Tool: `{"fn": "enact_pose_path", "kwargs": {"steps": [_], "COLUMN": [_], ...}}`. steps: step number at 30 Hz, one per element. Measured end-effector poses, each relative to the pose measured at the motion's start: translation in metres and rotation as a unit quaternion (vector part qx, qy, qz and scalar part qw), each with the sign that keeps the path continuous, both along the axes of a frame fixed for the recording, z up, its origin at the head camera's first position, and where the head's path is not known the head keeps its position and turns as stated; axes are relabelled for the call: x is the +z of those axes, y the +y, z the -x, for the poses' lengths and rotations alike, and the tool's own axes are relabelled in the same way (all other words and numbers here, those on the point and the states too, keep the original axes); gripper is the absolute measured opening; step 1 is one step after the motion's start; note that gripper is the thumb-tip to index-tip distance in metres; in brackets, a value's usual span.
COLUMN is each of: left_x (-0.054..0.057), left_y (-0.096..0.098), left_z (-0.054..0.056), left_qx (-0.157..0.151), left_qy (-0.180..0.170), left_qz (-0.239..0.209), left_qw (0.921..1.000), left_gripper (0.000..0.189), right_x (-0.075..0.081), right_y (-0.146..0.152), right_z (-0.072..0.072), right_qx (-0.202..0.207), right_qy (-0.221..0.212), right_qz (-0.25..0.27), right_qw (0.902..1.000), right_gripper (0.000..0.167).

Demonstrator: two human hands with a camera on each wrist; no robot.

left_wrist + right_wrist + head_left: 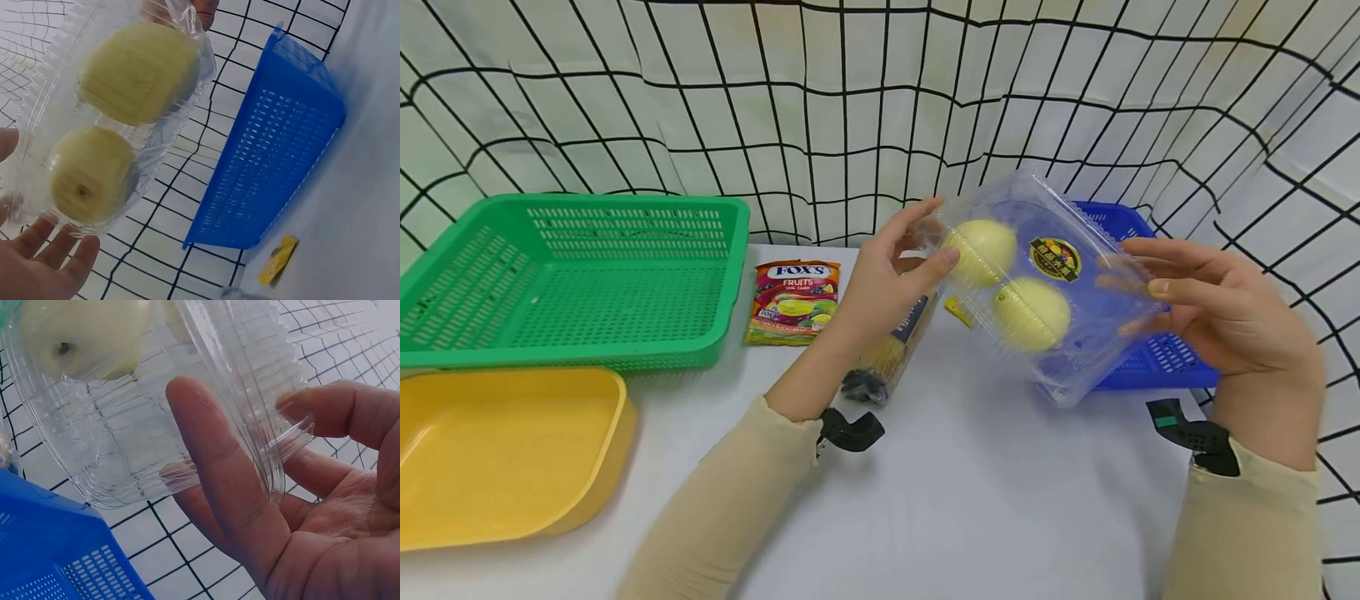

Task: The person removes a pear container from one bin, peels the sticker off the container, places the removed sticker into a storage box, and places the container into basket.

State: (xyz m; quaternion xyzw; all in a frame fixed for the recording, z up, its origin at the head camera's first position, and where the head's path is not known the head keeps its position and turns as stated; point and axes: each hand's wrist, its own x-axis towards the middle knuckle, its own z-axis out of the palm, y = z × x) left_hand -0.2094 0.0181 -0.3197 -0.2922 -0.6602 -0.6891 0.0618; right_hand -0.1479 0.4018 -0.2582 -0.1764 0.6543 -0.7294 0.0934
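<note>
A clear plastic clamshell box (1052, 196) is held up above the table, tilted, between both hands. Two round, pale yellow-green fruits (1032, 314) sit inside, and a black-and-gold sticker (1055, 259) is on the plastic. My left hand (887, 271) grips the box's left end, thumb on the near side. At the opposite end my right hand (1240, 312) pinches the rim. In the right wrist view, one finger (212, 450) lies along the box while others wrap the ridged edge. Behind the box, the blue basket (1180, 358) is partly hidden.
A green basket (726, 283) stands at the left, with a yellow tub (610, 450) in front. A Fox's candy bag (793, 302) lies beside a long packet (868, 379), partly under my left forearm. A small yellow packet (958, 312) lies near the box. Black wire grid (842, 100) encloses the back.
</note>
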Motion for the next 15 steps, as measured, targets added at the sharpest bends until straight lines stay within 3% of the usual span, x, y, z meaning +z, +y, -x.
{"fn": "enact_pose_path", "kwargs": {"steps": [8,15], "left_x": [-0.005,-0.010], "left_y": [-0.034,-0.063], "left_z": [-0.011,-0.022], "left_qx": [0.012,0.023], "left_qy": [-0.005,-0.046], "left_qz": [0.014,0.016], "left_qw": [0.9998,0.9986], "left_gripper": [0.059,0.057], "right_x": [-0.002,-0.010], "right_y": [-0.025,-0.050], "right_z": [0.004,0.008], "right_qx": [0.004,0.004], "right_qy": [-0.016,-0.069], "right_qz": [-0.015,-0.015], "right_qw": [0.9998,0.9975], "right_gripper": [0.041,0.041]}}
